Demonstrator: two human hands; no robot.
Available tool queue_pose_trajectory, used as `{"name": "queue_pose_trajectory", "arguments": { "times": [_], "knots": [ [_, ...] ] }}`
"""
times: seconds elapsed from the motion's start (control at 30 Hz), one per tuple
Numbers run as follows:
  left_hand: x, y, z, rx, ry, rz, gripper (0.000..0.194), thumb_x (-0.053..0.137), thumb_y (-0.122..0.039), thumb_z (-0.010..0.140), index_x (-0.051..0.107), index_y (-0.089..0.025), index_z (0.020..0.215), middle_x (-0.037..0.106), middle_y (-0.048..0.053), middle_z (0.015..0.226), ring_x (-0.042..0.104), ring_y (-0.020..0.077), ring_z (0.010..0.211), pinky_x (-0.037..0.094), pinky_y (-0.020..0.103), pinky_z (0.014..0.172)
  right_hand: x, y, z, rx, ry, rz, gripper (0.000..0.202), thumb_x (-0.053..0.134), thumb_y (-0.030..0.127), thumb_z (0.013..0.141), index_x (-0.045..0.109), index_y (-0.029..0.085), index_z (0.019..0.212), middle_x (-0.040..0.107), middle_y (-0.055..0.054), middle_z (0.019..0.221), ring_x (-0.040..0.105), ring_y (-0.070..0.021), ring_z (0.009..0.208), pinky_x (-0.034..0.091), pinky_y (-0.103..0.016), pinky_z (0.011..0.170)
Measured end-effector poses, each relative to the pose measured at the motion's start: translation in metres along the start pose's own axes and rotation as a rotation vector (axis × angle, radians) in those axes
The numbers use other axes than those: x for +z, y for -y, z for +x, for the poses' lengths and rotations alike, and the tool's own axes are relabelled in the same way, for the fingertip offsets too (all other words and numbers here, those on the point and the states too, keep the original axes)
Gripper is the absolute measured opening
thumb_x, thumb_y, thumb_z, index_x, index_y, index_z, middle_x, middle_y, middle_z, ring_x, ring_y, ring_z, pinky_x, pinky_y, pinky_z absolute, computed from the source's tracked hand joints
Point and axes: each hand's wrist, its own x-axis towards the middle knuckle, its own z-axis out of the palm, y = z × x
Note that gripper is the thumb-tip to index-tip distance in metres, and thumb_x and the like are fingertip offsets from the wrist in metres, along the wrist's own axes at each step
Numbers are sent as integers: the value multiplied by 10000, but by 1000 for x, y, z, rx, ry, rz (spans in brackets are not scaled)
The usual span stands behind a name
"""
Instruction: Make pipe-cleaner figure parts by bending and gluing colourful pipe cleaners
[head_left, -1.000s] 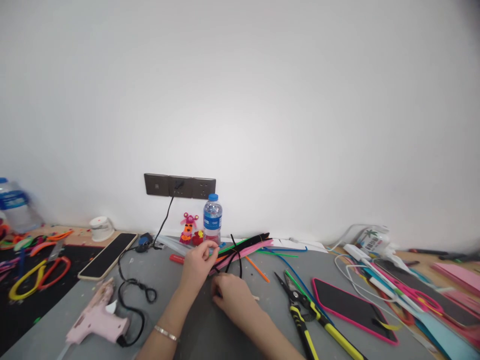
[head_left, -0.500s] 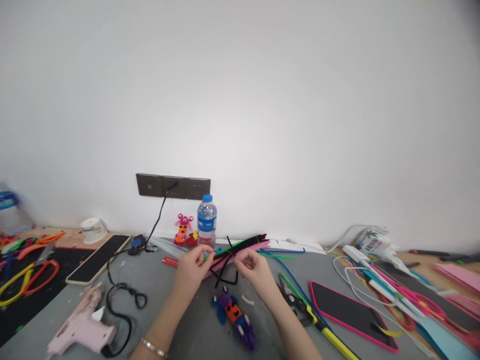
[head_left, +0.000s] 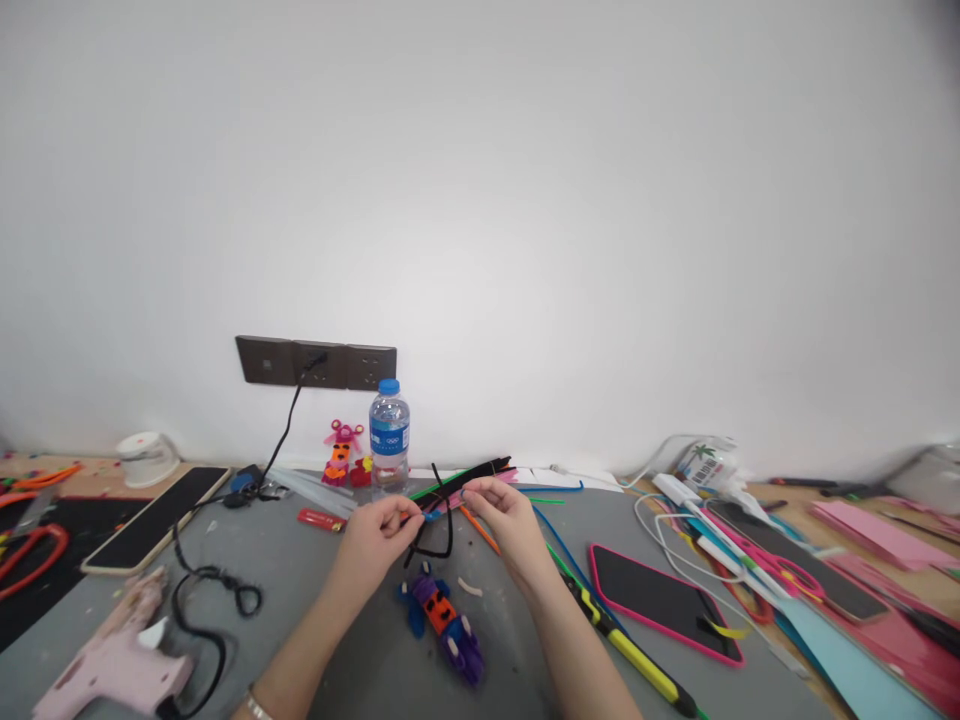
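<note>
My left hand (head_left: 375, 540) is closed in a pinch, and a short piece of blue pipe cleaner (head_left: 431, 516) shows at its fingertips. My right hand (head_left: 506, 515) pinches too; a tiny dark-blue bit shows at its fingertips, too small to name. Between and behind the hands lies a bent black pipe cleaner (head_left: 449, 530), beside a bundle of black, green and pink pipe cleaners (head_left: 480, 470). Below the hands on the grey mat rests a purple, blue and orange pipe-cleaner figure (head_left: 442, 620), with a small pale curved strip (head_left: 470, 587) near it.
A water bottle (head_left: 389, 440) and a pink-orange figure (head_left: 341, 455) stand by the wall. To the left are a phone (head_left: 156, 520) and a pink glue gun (head_left: 112, 660) with its black cord. A pink-edged phone (head_left: 664, 605) and a yellow-handled tool (head_left: 637, 665) lie right.
The view has turned slightly right. The hands have drawn a little apart, the right one rising, and blue now shows at the left fingertips.
</note>
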Motion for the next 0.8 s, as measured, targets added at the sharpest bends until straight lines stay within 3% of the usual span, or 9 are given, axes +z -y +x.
{"name": "queue_pose_trajectory", "arguments": {
  "times": [0.33,0.6,0.8],
  "knots": [
    [-2,-13,-2,24,36,66,210,563,-344,770,650,-170,692,173,-104,517,258,109,479,242,221,523,4,-2,-2,39,88,-15,271,782,386,684,668,146,735,574,26,614,467,-110,571,355,-228,569],
    [-2,-13,-3,33,92,125,201,563,-331,787,661,-169,719,188,-105,513,268,108,477,226,221,524,7,-2,-6,-197,247,-308,230,659,391,813,663,171,745,639,-62,902,575,-209,862,406,-284,709],
    [-1,-11,-3,36,107,132,192,567,-323,789,658,-164,731,191,-106,515,272,108,482,233,218,526,11,3,-8,-308,252,-437,113,624,266,835,661,190,760,621,-61,907,599,-220,917,429,-321,814]
  ]
}}
